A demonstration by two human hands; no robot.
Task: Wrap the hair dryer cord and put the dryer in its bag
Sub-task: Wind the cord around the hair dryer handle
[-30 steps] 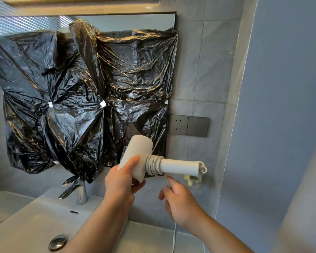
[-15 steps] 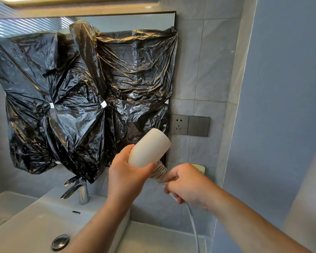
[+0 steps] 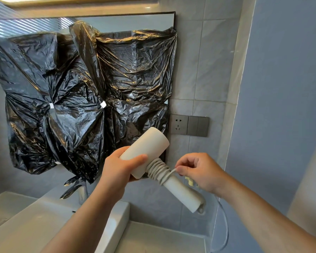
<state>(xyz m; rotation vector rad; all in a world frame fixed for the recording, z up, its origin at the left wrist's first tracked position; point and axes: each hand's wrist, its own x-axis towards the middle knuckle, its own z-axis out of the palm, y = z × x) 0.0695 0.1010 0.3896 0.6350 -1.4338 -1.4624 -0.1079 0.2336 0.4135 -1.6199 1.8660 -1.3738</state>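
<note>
The left hand (image 3: 120, 167) was clenched around the barrel of the white hair dryer (image 3: 144, 152), holding it up in front of the wall, above the gap between the sink (image 3: 115, 221) and the corner of the bench (image 3: 162, 238). The dryer's handle (image 3: 182, 192) slanted down to the right. Several turns of cord (image 3: 158, 170) sat packed on the top of the handle, right under the barrel, and the right hand (image 3: 199, 170) pinched the running length between thumb and fingertips just beside the last turn.

The rest of the cord hung in a loose loop below the right forearm (a fair length, by the look of it, so the winding seemed far from over). No bag for the dryer was in view; only black plastic sheeting (image 3: 80, 99) was taped over the mirror.

To wind well, each turn probably wanted laying snug against the one before, working down the handle toward its free end, with light, even tension. Pulling too hard could have strained the cord where it leaves the handle; too slack, and the coils would likely slide off. Keeping the left hand's hold steady should have let the right hand circle freely.
</note>
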